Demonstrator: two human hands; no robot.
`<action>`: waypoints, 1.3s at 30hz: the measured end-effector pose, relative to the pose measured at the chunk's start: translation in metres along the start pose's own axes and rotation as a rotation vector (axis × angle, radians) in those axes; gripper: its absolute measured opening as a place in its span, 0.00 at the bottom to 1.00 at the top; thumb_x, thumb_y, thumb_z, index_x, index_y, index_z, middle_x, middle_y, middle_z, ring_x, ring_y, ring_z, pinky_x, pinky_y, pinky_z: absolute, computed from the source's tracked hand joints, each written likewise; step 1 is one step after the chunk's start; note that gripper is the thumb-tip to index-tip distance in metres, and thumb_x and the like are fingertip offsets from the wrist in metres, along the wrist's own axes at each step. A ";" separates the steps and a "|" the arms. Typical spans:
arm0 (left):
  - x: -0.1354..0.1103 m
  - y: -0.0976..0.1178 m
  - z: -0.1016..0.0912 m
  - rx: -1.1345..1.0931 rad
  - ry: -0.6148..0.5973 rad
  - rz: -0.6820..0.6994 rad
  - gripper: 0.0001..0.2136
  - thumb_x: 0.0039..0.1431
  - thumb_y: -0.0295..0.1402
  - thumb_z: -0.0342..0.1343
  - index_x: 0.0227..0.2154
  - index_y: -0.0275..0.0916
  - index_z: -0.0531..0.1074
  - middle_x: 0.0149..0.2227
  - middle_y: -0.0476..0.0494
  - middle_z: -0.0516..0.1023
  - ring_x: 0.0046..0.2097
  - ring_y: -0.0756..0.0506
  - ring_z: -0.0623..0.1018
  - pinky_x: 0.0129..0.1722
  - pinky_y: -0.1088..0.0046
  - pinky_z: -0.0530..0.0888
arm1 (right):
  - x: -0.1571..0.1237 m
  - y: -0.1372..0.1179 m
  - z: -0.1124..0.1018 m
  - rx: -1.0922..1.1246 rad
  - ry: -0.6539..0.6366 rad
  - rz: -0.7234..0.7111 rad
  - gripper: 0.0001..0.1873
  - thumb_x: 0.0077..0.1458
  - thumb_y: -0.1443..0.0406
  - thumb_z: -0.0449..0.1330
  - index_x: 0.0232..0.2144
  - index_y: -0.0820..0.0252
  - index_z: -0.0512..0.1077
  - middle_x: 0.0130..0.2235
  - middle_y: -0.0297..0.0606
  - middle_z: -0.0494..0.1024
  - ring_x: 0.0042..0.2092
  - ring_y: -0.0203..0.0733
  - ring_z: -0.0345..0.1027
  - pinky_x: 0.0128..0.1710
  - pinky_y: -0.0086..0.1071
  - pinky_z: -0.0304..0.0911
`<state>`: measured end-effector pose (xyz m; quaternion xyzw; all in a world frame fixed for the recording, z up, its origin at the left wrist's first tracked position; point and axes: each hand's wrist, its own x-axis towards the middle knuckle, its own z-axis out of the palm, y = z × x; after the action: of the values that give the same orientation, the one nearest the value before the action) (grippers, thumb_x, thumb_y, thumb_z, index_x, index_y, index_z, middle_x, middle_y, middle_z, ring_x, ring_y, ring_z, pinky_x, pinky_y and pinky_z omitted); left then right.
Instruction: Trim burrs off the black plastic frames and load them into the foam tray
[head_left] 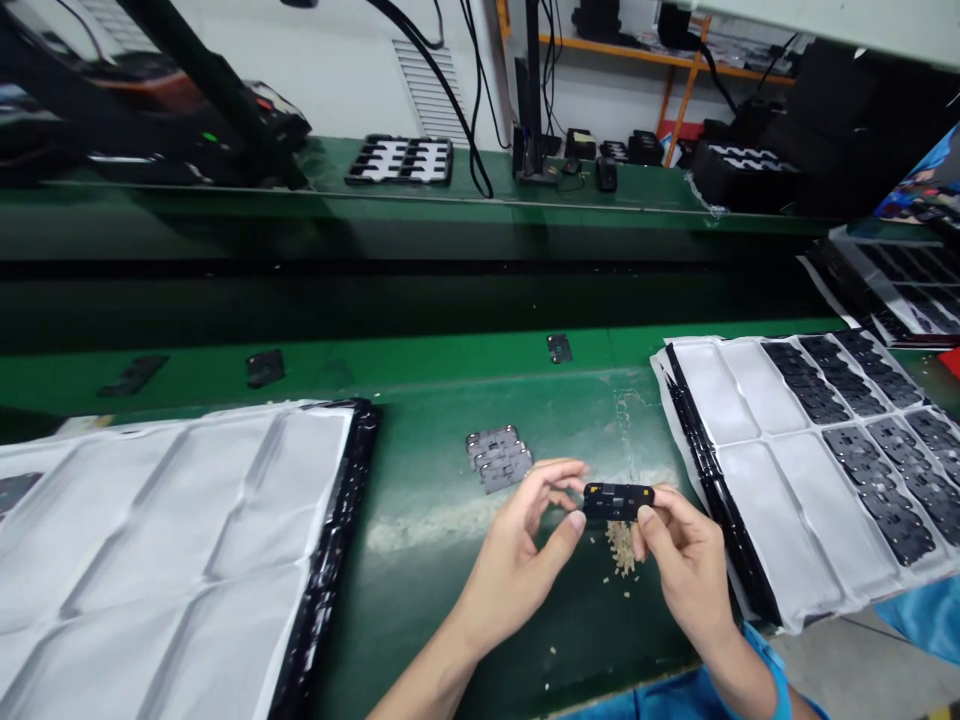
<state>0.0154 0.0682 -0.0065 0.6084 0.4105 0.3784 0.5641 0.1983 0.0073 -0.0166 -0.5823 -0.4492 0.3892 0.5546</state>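
Observation:
My right hand (686,555) pinches the right end of a small flat black plastic part (619,501) with yellow spots. Curved around the part's left end, my left hand (521,545) has thumb and fingers apart; whether the thumb tip touches the part I cannot tell. Just below the part lies a little heap of tan bits (621,548), with a few scattered around it. Several similar dark grey parts (499,458) overlap in a cluster on the green bench (420,590), beyond my left hand.
At the right, a stacked white-lined tray (780,500) holds rows of dark parts. Another white tray stack (172,530) fills the left. Single parts lie farther back: one (559,348) near centre, another (265,368) at left. A black-and-white tray (400,160) sits on the rear ledge.

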 end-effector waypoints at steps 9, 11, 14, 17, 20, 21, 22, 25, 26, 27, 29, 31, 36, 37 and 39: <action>0.010 0.004 0.007 -0.040 0.025 -0.108 0.05 0.62 0.32 0.57 0.37 0.38 0.76 0.31 0.48 0.78 0.32 0.48 0.75 0.35 0.73 0.72 | -0.007 0.002 0.004 -0.065 -0.054 -0.071 0.12 0.70 0.62 0.58 0.33 0.58 0.76 0.29 0.33 0.70 0.25 0.37 0.66 0.25 0.30 0.63; 0.009 0.004 0.007 -0.053 0.030 -0.110 0.05 0.62 0.33 0.58 0.35 0.37 0.75 0.29 0.50 0.76 0.30 0.49 0.72 0.33 0.74 0.70 | -0.008 0.001 0.004 -0.072 -0.073 -0.088 0.12 0.70 0.63 0.58 0.34 0.58 0.76 0.30 0.34 0.69 0.26 0.37 0.66 0.26 0.30 0.63; 0.006 0.001 0.005 -0.103 0.012 -0.121 0.08 0.64 0.36 0.58 0.35 0.37 0.76 0.29 0.49 0.75 0.29 0.49 0.72 0.32 0.74 0.70 | -0.007 0.000 0.004 -0.073 -0.089 -0.082 0.13 0.70 0.64 0.57 0.32 0.58 0.75 0.30 0.33 0.69 0.26 0.37 0.66 0.26 0.30 0.63; 0.002 -0.002 0.002 -0.158 -0.030 -0.127 0.13 0.67 0.42 0.57 0.38 0.36 0.78 0.34 0.45 0.77 0.31 0.48 0.73 0.33 0.72 0.72 | -0.006 0.000 0.005 -0.074 -0.089 -0.059 0.14 0.70 0.63 0.58 0.31 0.58 0.75 0.28 0.32 0.68 0.25 0.37 0.65 0.26 0.30 0.62; -0.002 -0.004 0.000 -0.181 -0.047 -0.119 0.14 0.67 0.44 0.58 0.41 0.37 0.79 0.37 0.44 0.78 0.33 0.47 0.74 0.34 0.71 0.73 | -0.006 0.000 0.007 -0.063 -0.086 -0.049 0.13 0.70 0.63 0.58 0.33 0.58 0.76 0.28 0.31 0.68 0.24 0.35 0.65 0.25 0.30 0.62; -0.002 -0.004 0.000 -0.181 -0.045 -0.116 0.14 0.67 0.43 0.59 0.41 0.37 0.79 0.36 0.44 0.78 0.33 0.47 0.74 0.34 0.72 0.73 | -0.006 0.000 0.008 -0.060 -0.089 -0.048 0.12 0.70 0.63 0.58 0.34 0.58 0.77 0.28 0.31 0.68 0.24 0.35 0.65 0.25 0.29 0.62; -0.003 -0.004 0.001 -0.178 -0.042 -0.113 0.13 0.67 0.42 0.59 0.41 0.37 0.79 0.36 0.44 0.78 0.33 0.47 0.74 0.34 0.72 0.73 | -0.007 0.000 0.009 -0.059 -0.093 -0.049 0.12 0.70 0.63 0.58 0.35 0.58 0.77 0.28 0.31 0.68 0.24 0.35 0.65 0.25 0.29 0.62; -0.004 -0.004 0.003 -0.165 -0.027 -0.108 0.12 0.67 0.40 0.58 0.40 0.37 0.80 0.35 0.44 0.78 0.32 0.48 0.73 0.33 0.73 0.72 | -0.009 0.000 0.011 -0.057 -0.104 -0.056 0.11 0.70 0.64 0.58 0.35 0.59 0.77 0.28 0.31 0.69 0.24 0.35 0.66 0.25 0.29 0.62; -0.004 -0.004 0.003 -0.163 -0.021 -0.108 0.12 0.68 0.40 0.57 0.39 0.37 0.80 0.35 0.45 0.78 0.32 0.48 0.73 0.33 0.73 0.71 | -0.009 0.000 0.011 -0.057 -0.104 -0.057 0.11 0.70 0.64 0.58 0.35 0.59 0.77 0.28 0.31 0.69 0.24 0.35 0.66 0.25 0.29 0.62; -0.004 -0.005 0.003 -0.164 -0.016 -0.106 0.12 0.68 0.39 0.57 0.39 0.37 0.80 0.35 0.45 0.78 0.31 0.49 0.73 0.33 0.74 0.71 | -0.009 0.000 0.011 -0.058 -0.103 -0.058 0.11 0.70 0.65 0.58 0.34 0.59 0.77 0.28 0.31 0.69 0.24 0.35 0.66 0.25 0.29 0.62; -0.006 -0.006 0.003 -0.169 -0.010 -0.101 0.12 0.68 0.38 0.57 0.39 0.37 0.81 0.34 0.45 0.77 0.30 0.50 0.72 0.32 0.74 0.71 | -0.010 0.000 0.011 -0.063 -0.101 -0.056 0.11 0.69 0.65 0.58 0.34 0.59 0.78 0.28 0.31 0.69 0.24 0.35 0.65 0.25 0.29 0.62; -0.007 -0.006 0.001 -0.170 -0.008 -0.093 0.12 0.68 0.38 0.56 0.39 0.37 0.81 0.34 0.45 0.78 0.28 0.50 0.72 0.31 0.74 0.71 | -0.010 0.001 0.011 -0.063 -0.103 -0.057 0.11 0.69 0.65 0.58 0.35 0.59 0.78 0.28 0.32 0.69 0.24 0.34 0.66 0.25 0.28 0.62; -0.009 -0.004 -0.001 -0.138 -0.007 -0.080 0.13 0.69 0.38 0.56 0.39 0.36 0.83 0.33 0.46 0.78 0.27 0.51 0.72 0.31 0.74 0.70 | -0.011 0.003 0.012 -0.054 -0.117 -0.074 0.10 0.69 0.67 0.58 0.37 0.58 0.79 0.29 0.32 0.69 0.24 0.34 0.66 0.25 0.28 0.62; -0.009 -0.005 -0.001 -0.133 0.001 -0.083 0.13 0.68 0.38 0.56 0.38 0.36 0.83 0.33 0.46 0.77 0.27 0.51 0.72 0.31 0.75 0.70 | -0.011 0.003 0.012 -0.058 -0.122 -0.077 0.10 0.69 0.67 0.57 0.37 0.58 0.79 0.29 0.32 0.69 0.24 0.34 0.66 0.25 0.28 0.62; -0.008 -0.007 0.000 -0.139 0.018 -0.097 0.13 0.68 0.39 0.57 0.35 0.36 0.82 0.31 0.46 0.77 0.26 0.51 0.71 0.30 0.75 0.69 | -0.012 0.003 0.012 -0.073 -0.137 -0.089 0.11 0.70 0.67 0.57 0.37 0.58 0.79 0.30 0.32 0.70 0.24 0.33 0.66 0.25 0.28 0.61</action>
<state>0.0116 0.0613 -0.0137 0.5437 0.4173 0.3834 0.6190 0.1838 -0.0009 -0.0211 -0.5535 -0.5256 0.3865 0.5177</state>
